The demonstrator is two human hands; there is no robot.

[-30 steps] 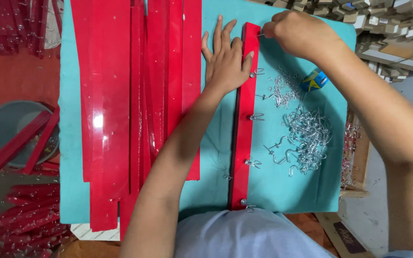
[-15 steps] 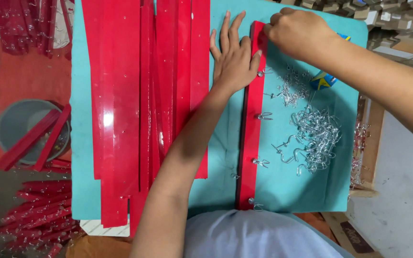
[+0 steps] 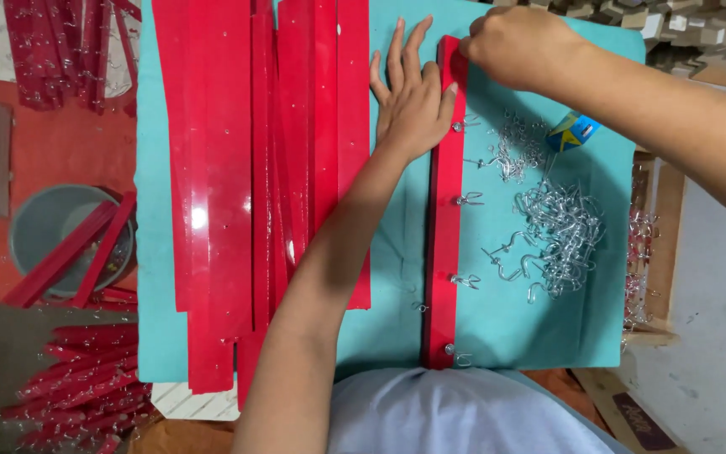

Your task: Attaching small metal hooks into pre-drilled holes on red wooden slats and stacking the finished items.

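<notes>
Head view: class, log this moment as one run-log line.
left hand: flat, pressing red strip | right hand: closed at strip's far end | loose metal hooks: piled on teal mat

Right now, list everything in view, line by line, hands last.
red strip: one, glossy red, upright on the teal pad, four metal hooks along its right edge
stacked red strips: many, red, left part of the pad
teal pad: one, teal, covers the table
loose hooks: a heap, silver, right of the single strip
small box: one, blue and yellow, above the heap
bucket: one, grey, on the floor at left, red strips inside
left hand: flat, pressing the strip's top
right hand: closed at the strip's top end; what it grips is hidden
</notes>
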